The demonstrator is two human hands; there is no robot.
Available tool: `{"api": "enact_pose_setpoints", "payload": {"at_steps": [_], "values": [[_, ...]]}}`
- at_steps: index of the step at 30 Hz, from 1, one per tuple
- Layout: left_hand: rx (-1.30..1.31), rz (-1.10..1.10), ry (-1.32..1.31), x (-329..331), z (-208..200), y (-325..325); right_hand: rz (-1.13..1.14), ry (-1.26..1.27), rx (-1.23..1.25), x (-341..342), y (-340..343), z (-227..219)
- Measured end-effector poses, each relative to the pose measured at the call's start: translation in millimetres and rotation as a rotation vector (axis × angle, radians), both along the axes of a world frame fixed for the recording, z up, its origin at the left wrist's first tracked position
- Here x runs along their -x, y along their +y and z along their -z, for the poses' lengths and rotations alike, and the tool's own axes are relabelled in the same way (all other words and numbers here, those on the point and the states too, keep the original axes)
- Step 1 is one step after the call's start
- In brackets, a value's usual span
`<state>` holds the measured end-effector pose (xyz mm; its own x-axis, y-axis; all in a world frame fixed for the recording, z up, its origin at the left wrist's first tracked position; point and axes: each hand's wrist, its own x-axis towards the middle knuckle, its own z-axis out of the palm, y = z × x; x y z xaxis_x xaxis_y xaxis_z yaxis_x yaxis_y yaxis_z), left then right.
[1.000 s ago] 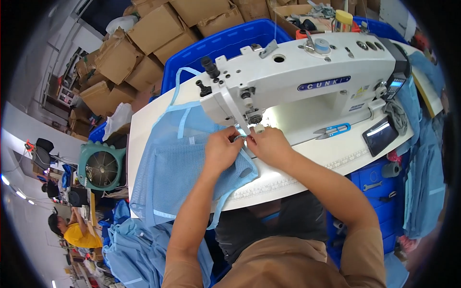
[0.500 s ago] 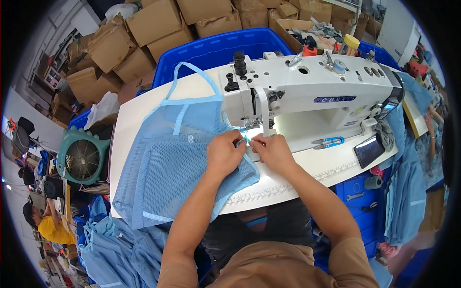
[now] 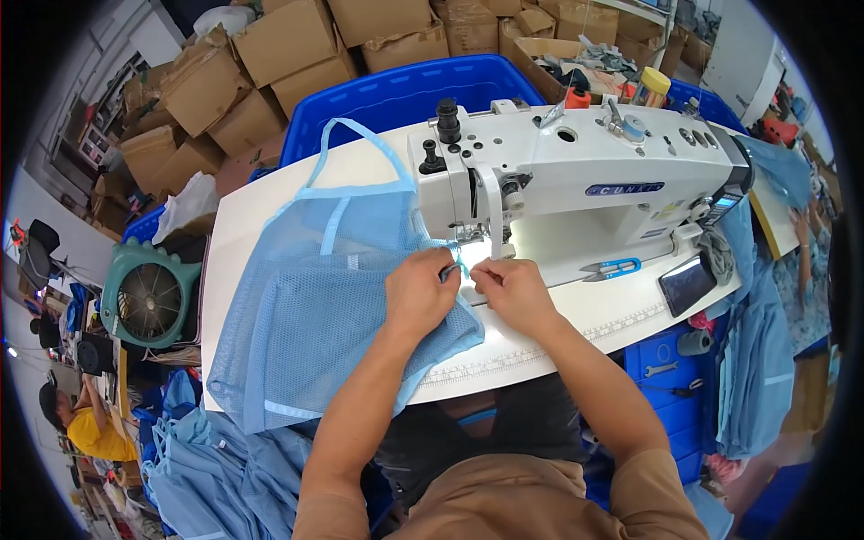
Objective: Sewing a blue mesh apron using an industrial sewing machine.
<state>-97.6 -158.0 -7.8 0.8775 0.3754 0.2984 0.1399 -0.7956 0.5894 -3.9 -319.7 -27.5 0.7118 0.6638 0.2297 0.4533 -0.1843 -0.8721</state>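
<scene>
A light blue mesh bag (image 3: 324,297) with a loop handle (image 3: 364,135) and pale blue edging lies over the left part of the white sewing table. My left hand (image 3: 421,286) is closed on its edge, just in front of the white sewing machine's (image 3: 576,166) needle area. A short end of light blue binding (image 3: 463,266) sticks out between my hands. My right hand (image 3: 517,290) is pinched beside that end, its fingertips close to it; whether they grip it is hidden. The presser foot (image 3: 470,232) stands just beyond my fingers.
Blue-handled thread snips (image 3: 614,269) and a dark phone (image 3: 688,284) lie right of my hands. A printed ruler (image 3: 576,340) runs along the table's front. Behind is a blue bin (image 3: 310,112); left, a green fan (image 3: 148,297) and piled blue pieces (image 3: 225,472).
Both hands have drawn slightly toward me from the needle area, and a little more gap shows between them. The binding end now shows more clearly. The bag has barely shifted.
</scene>
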Motion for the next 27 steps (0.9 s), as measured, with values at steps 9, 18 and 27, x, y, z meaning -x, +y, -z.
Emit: {"api": "enact_pose_setpoints", "payload": {"at_steps": [9, 18, 27], "values": [[-0.032, 0.022, 0.041, 0, 1, 3, -0.026, -0.057, 0.114, -6, 8, 2], [-0.069, 0.004, -0.04, 3, 5, 3, 0.077, -0.431, 0.07, 10, 16, 13], [0.011, 0.047, 0.052, 4, 0, 2, 0.026, -0.34, 0.023, 8, 10, 14]]}}
